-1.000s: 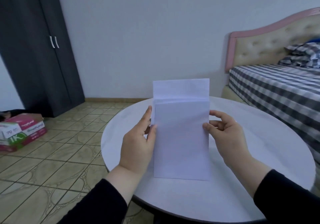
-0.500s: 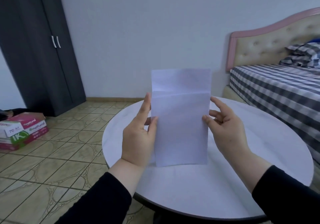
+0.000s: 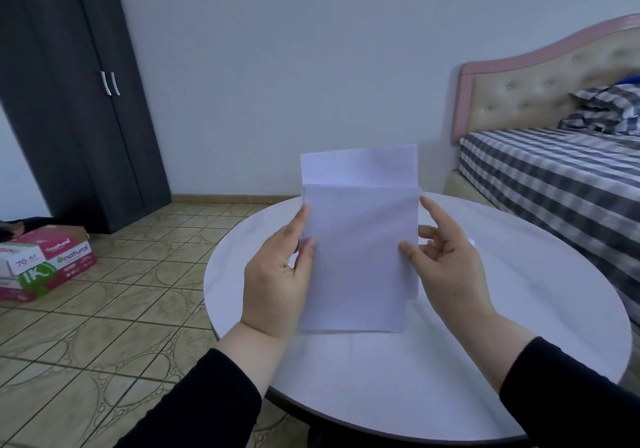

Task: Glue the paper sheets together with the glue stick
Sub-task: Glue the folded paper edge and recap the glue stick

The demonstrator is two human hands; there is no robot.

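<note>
Two white paper sheets (image 3: 360,250) stand upright above the round white table (image 3: 519,309), the front sheet set lower so the back one shows above it. My left hand (image 3: 277,274) grips their left edge, thumb on the front and fingers behind. My right hand (image 3: 446,267) pinches the right edge with its thumb on the front; its forefinger points up along the edge. No glue stick is in view.
A bed (image 3: 554,177) with a checked cover and pink headboard stands at the right, close to the table. A dark wardrobe (image 3: 69,101) is at the back left. Boxes of paper reams (image 3: 45,264) lie on the tiled floor at the left.
The sheets were lifted off the table and held upright; the front sheet now sits slightly askew, its lower right corner no longer matching the back sheet. My right thumb moved further onto the front.
</note>
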